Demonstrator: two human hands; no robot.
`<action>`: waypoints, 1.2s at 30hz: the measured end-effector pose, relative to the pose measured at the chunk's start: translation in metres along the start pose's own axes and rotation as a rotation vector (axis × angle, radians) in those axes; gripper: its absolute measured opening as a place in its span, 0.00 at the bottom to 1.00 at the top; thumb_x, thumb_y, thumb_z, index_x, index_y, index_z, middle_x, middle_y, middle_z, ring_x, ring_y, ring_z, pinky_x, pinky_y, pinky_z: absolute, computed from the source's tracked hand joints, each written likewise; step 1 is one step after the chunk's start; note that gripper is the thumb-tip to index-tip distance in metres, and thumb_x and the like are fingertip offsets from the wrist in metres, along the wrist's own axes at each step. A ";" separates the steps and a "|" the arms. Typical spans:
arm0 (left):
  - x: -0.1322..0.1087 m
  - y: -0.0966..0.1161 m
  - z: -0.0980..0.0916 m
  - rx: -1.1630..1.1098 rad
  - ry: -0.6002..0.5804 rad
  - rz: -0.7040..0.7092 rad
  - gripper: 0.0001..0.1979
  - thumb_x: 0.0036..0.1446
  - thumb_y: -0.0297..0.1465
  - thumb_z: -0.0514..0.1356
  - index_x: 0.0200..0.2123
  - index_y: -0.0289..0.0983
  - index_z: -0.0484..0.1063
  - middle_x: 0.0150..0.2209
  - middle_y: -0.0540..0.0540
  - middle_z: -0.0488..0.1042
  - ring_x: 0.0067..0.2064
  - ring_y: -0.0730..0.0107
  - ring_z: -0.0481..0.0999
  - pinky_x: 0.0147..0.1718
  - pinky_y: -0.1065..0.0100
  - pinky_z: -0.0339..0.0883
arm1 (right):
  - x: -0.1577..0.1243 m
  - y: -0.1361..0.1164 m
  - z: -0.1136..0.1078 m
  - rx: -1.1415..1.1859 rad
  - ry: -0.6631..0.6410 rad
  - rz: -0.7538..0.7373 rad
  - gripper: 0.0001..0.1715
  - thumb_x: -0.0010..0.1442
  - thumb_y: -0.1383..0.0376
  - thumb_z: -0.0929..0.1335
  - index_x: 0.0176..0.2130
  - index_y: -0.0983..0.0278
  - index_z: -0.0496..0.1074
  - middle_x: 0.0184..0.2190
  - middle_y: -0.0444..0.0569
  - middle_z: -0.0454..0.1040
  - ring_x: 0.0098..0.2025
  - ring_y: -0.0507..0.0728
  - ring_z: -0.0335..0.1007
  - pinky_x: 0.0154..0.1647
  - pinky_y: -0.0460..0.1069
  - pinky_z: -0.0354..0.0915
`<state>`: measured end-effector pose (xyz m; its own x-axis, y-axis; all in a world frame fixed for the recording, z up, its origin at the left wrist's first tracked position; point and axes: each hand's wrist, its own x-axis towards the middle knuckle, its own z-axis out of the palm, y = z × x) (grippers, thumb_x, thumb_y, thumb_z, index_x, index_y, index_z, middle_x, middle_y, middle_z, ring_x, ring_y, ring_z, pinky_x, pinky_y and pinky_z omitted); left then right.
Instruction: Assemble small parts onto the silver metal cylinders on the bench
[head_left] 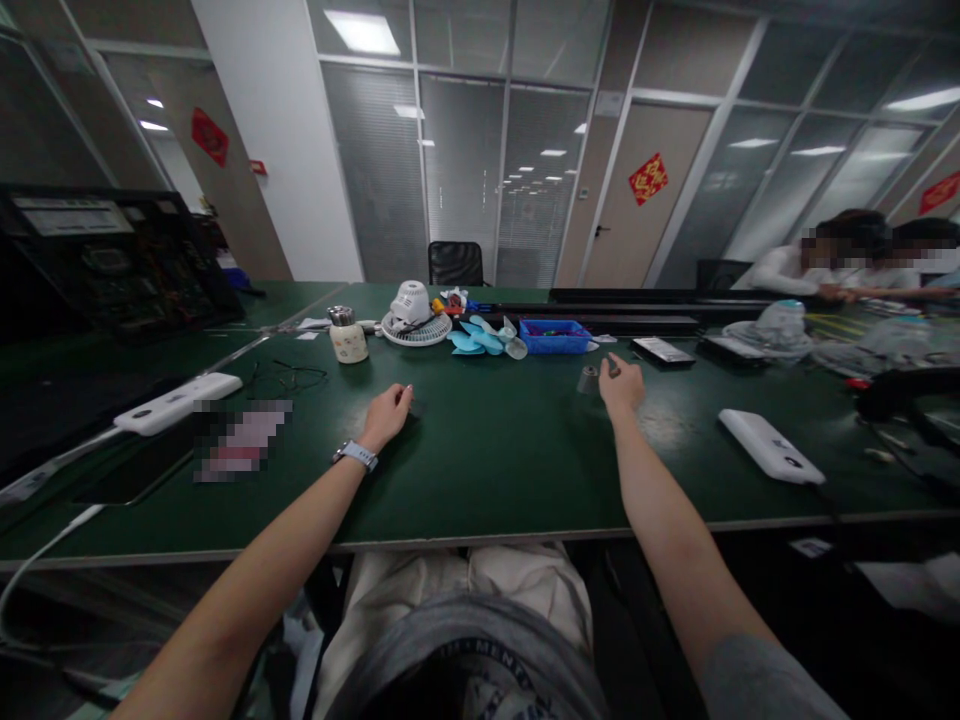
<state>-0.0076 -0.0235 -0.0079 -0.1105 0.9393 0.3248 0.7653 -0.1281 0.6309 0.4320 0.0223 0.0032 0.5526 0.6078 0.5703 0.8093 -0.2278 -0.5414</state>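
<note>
My left hand (387,416), with a watch on its wrist, rests on the green table (487,460) with its fingers curled together. Whether it holds anything is hidden. To the right, my right hand (624,388) pinches a small dark piece (614,368) too small to name. Just left of that hand stands a small grey cylindrical part (588,380). Beyond the hands lie a white fan head with its grille (417,330), light-blue fan blades (480,338) and a blue tray (556,338) of small items.
A cream-coloured bottle (349,342) stands back left, with thin black cables (289,378) in front. White power strips lie left (180,403) and right (771,446). An opened computer case (105,260) is far left. Other people (795,265) sit at the far right.
</note>
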 end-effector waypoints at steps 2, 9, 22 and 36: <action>0.000 0.000 0.000 -0.003 -0.002 0.002 0.19 0.61 0.43 0.46 0.30 0.39 0.68 0.28 0.47 0.75 0.30 0.68 0.71 0.30 0.69 0.58 | 0.000 0.008 0.001 -0.010 0.111 0.039 0.28 0.60 0.54 0.61 0.56 0.62 0.66 0.46 0.58 0.66 0.44 0.62 0.66 0.44 0.55 0.60; 0.000 -0.002 0.001 -0.002 0.012 0.031 0.19 0.61 0.43 0.45 0.30 0.39 0.68 0.27 0.47 0.74 0.30 0.67 0.71 0.29 0.69 0.57 | 0.004 0.032 0.015 -0.023 -0.032 0.249 0.33 0.54 0.52 0.68 0.54 0.67 0.66 0.48 0.64 0.69 0.52 0.68 0.62 0.51 0.63 0.55; -0.001 0.002 0.000 -0.012 0.003 0.021 0.19 0.61 0.44 0.45 0.30 0.39 0.68 0.27 0.47 0.74 0.29 0.67 0.71 0.29 0.69 0.58 | 0.005 0.014 -0.002 0.121 0.069 0.310 0.25 0.55 0.54 0.65 0.48 0.64 0.72 0.42 0.62 0.75 0.49 0.68 0.65 0.50 0.66 0.53; -0.018 0.025 -0.002 -0.176 -0.042 0.364 0.21 0.60 0.44 0.50 0.46 0.41 0.75 0.44 0.44 0.76 0.45 0.63 0.71 0.46 0.64 0.63 | -0.177 -0.181 0.009 0.531 -0.640 -0.654 0.22 0.49 0.48 0.72 0.39 0.58 0.75 0.31 0.45 0.78 0.44 0.58 0.69 0.53 0.56 0.50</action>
<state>0.0127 -0.0438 0.0037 0.1764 0.8343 0.5223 0.6292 -0.5037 0.5919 0.1858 -0.0372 -0.0053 -0.2927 0.8147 0.5007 0.6350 0.5571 -0.5352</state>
